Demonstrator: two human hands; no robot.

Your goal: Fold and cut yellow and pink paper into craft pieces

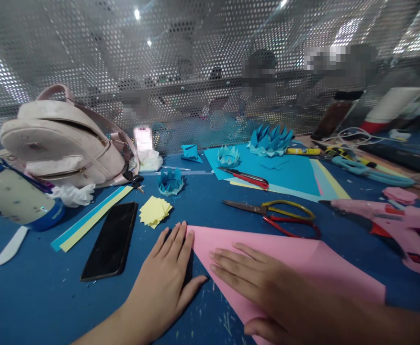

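Note:
A pink sheet of paper, folded over along its left edge, lies on the blue table before me. My left hand rests palm down with fingers stretched out, its index fingertip touching the paper's upper left corner. Flat on the paper lies my right hand, fingers extended, its forearm covering the sheet's lower right part. Just beyond the sheet are scissors with one yellow and one red handle. Beside my left fingertips sits a small stack of yellow paper squares.
Left are a black phone, paper strips, a bottle and a backpack. Folded blue paper crowns and a red cutter lie on blue sheets. A pink glue gun is at right; a perforated metal panel stands behind.

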